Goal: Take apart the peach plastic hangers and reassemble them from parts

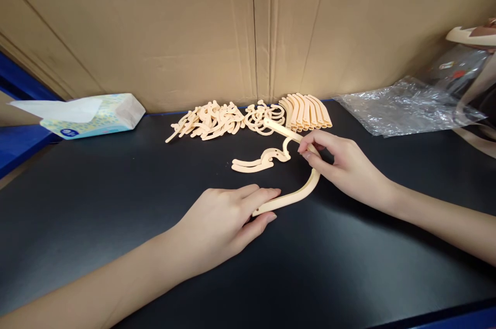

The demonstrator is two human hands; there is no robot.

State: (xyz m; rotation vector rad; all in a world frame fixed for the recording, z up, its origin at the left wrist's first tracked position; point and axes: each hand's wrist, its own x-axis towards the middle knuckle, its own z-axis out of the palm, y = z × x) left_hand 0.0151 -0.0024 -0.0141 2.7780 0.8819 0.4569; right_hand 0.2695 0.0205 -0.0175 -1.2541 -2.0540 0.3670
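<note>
A curved beige plastic hanger arm [292, 198] runs between my two hands, low over the black table. My left hand [228, 218] is closed around its near end, thumb below and fingers above. At the other end, my right hand [335, 158] pinches it between thumb and fingers. A second straight-looking beige arm [282, 128] reaches from my right fingertips toward the back left; whether the two are joined is hidden by the fingers. Just beyond my hands, a beige hook [287, 147] and small curved pieces [258, 162] lie together on the table.
Along the back lie a heap of small beige pieces [213, 120], several beige hooks [258, 116] and a row of curved arms [308, 111]. A tissue pack [104, 117] sits at the left, clear plastic bags [403, 109] at the right. Cardboard [163, 29] stands behind the table [96, 205].
</note>
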